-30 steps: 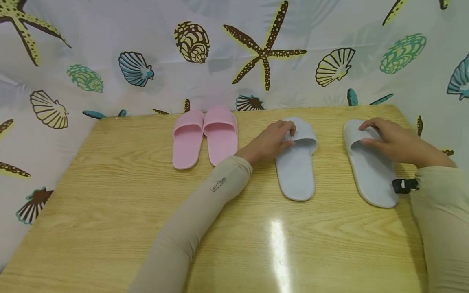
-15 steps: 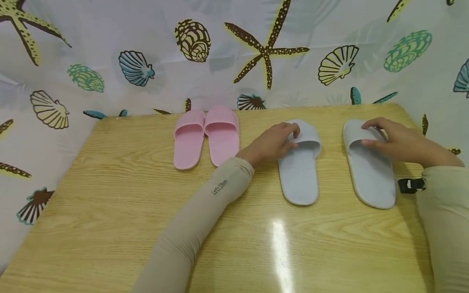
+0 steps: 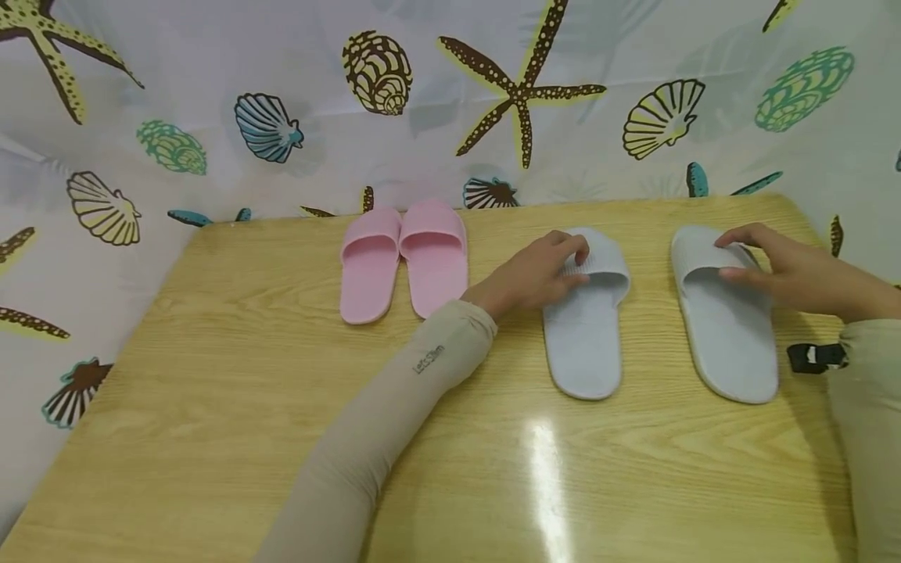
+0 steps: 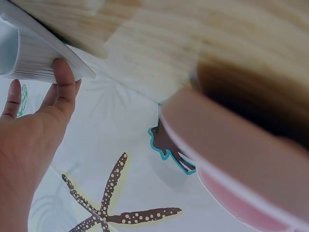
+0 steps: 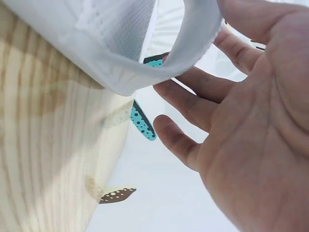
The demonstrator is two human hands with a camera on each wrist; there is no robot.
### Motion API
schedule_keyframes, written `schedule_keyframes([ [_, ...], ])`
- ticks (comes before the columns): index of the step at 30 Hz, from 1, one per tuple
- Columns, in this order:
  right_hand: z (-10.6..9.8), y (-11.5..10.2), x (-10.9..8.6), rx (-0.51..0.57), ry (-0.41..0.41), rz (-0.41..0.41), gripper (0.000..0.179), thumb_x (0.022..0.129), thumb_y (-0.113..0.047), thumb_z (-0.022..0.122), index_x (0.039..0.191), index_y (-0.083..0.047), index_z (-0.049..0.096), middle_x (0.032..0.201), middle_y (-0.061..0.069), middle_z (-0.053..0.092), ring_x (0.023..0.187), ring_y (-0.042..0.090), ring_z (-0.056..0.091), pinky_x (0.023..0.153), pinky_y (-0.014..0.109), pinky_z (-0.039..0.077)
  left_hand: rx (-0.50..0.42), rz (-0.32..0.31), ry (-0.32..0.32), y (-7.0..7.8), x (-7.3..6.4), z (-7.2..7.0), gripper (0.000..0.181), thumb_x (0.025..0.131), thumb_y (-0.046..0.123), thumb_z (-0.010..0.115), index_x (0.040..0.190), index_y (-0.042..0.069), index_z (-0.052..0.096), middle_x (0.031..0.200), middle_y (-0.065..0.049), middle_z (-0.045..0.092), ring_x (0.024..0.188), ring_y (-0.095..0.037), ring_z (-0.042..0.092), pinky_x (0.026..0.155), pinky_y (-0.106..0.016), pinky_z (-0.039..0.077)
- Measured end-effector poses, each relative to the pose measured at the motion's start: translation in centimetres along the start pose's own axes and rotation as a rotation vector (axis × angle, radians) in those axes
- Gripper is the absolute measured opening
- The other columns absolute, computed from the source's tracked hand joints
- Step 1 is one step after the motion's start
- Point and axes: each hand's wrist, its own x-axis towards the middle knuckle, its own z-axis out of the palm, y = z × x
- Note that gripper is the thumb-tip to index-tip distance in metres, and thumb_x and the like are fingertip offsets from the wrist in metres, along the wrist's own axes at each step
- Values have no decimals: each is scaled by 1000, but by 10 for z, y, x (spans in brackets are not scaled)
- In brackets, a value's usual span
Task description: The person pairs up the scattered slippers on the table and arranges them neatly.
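Two white slippers lie side by side on the table, toes pointing to the wall. My left hand (image 3: 538, 274) is at the strap of the left white slipper (image 3: 584, 352). In the left wrist view its fingertips (image 4: 63, 70) touch the side of that strap, with the thumb (image 4: 14, 94) apart from the fingers. Over the strap of the right white slipper (image 3: 735, 352) reaches my right hand (image 3: 795, 270). The right wrist view shows its fingers (image 5: 188, 101) relaxed and spread, the middle ones passing behind the strap (image 5: 205, 34), the little finger free of it.
A pair of pink slippers (image 3: 369, 281) stands at the table's back edge, left of my left hand. The wooden table (image 3: 211, 407) ends at a white cloth backdrop (image 3: 436, 47) printed with shells and starfish. A black strap (image 3: 816, 358) is on my right sleeve.
The gap between the two white slippers has narrowed slightly. My right fingers lie a little farther right on their slipper. The whole view has shifted slightly.
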Motion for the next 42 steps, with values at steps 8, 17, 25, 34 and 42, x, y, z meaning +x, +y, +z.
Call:
schedule_keyframes([
  [8, 7, -6, 1, -6, 47, -72, 51, 102, -24, 56, 144, -2, 36, 147, 32, 35, 132, 50, 35, 96, 62, 32, 6, 21, 9, -2, 0, 3, 27, 101, 32, 57, 118, 14, 47, 125, -4, 53, 109, -17, 50, 96, -27, 42],
  [17, 5, -12, 0, -69, 83, -101, 45, 102, -23, 57, 141, -4, 45, 147, 30, 40, 131, 48, 40, 90, 62, 40, -3, 2, -7, 3, -1, 2, 43, 102, 36, 55, 141, 21, 45, 147, -11, 47, 133, -24, 48, 113, -34, 39],
  [25, 8, -27, -2, -106, 106, -173, 40, 98, -23, 64, 136, -13, 55, 144, 19, 50, 128, 35, 47, 91, 35, 47, 3, 13, -41, -2, -7, 3, 45, 101, 38, 55, 143, 24, 46, 150, -10, 47, 138, -27, 44, 117, -37, 34],
  [34, 23, -54, 5, -69, 59, -244, 42, 96, -21, 66, 136, -15, 55, 142, 20, 50, 130, 36, 45, 96, 48, 39, -3, 45, -30, -10, -31, -4, 46, 102, 38, 55, 144, 22, 46, 149, -9, 48, 137, -25, 45, 118, -37, 34],
  [42, 43, -64, 2, -87, 48, -283, 44, 99, -21, 63, 140, -19, 51, 142, 22, 47, 131, 42, 43, 100, 62, 38, -12, 63, -40, -13, -48, -4, 46, 101, 37, 56, 143, 21, 47, 148, -9, 49, 138, -25, 44, 119, -35, 32],
])
